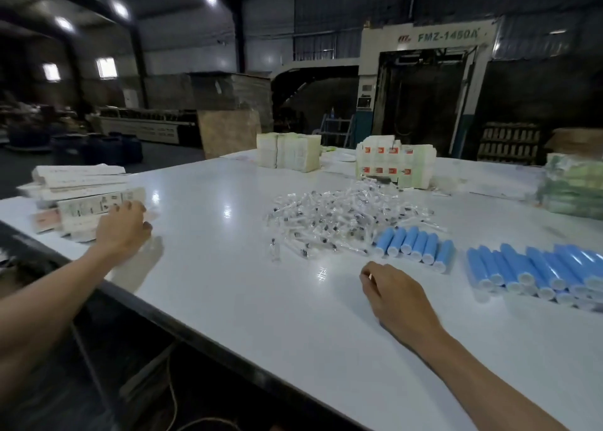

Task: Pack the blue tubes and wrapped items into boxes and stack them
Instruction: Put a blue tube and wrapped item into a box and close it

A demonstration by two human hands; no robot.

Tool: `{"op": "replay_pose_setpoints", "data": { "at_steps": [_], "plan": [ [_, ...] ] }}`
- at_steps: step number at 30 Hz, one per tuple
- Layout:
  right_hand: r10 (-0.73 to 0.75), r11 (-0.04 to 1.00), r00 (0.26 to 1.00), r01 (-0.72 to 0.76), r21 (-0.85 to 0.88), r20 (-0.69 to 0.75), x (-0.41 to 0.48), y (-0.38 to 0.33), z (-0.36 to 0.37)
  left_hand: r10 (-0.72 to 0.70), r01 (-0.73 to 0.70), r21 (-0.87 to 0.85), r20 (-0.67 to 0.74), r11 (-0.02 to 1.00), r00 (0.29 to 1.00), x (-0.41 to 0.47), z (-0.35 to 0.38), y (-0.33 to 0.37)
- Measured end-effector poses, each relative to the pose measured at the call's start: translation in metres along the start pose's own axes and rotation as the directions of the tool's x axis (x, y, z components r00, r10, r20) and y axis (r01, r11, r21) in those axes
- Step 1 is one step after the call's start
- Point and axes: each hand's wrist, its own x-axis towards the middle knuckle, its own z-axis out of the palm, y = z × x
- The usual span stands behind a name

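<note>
Hands at a white bench (248, 300) of packing stock
Left hand (122, 226) lies open, fingers on a flat box stack (81, 199); right hand (393, 295) rests loosely curled, empty; wrapped items (339, 218) piled centre, blue tubes (535, 272) at right

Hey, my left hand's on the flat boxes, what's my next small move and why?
Probably lift the top flat carton from the stack under your left hand and bring it toward the middle of the table. Your right hand is empty, and the blue tubes and wrapped items lie loose, unboxed.
</note>
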Motion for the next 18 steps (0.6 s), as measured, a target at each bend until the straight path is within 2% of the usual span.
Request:
{"op": "replay_pose_setpoints", "data": {
  "at_steps": [5, 9, 16, 18],
  "plan": [
    [-0.077, 0.996, 0.997, 0.078, -0.035, 0.018, 0.003, 0.004, 0.007, -0.137, 0.126, 0.118, 0.096, 0.985, 0.986, 0.026, 0.005, -0.040],
    [-0.100, 0.995, 0.995, 0.100, -0.023, 0.009, 0.004, 0.007, 0.012, -0.209, 0.190, 0.119, 0.178, 0.975, 0.962, 0.037, 0.019, -0.053],
    [-0.104, 0.994, 0.994, 0.103, 0.028, 0.032, 0.007, 0.011, 0.017, -0.220, 0.174, 0.204, 0.227, 0.963, 0.949, 0.049, 0.030, -0.051],
    [-0.102, 0.994, 0.994, 0.101, 0.031, 0.029, 0.007, 0.011, 0.017, -0.237, 0.195, 0.180, 0.255, 0.964, 0.937, 0.054, 0.028, -0.051]
  ]
}}
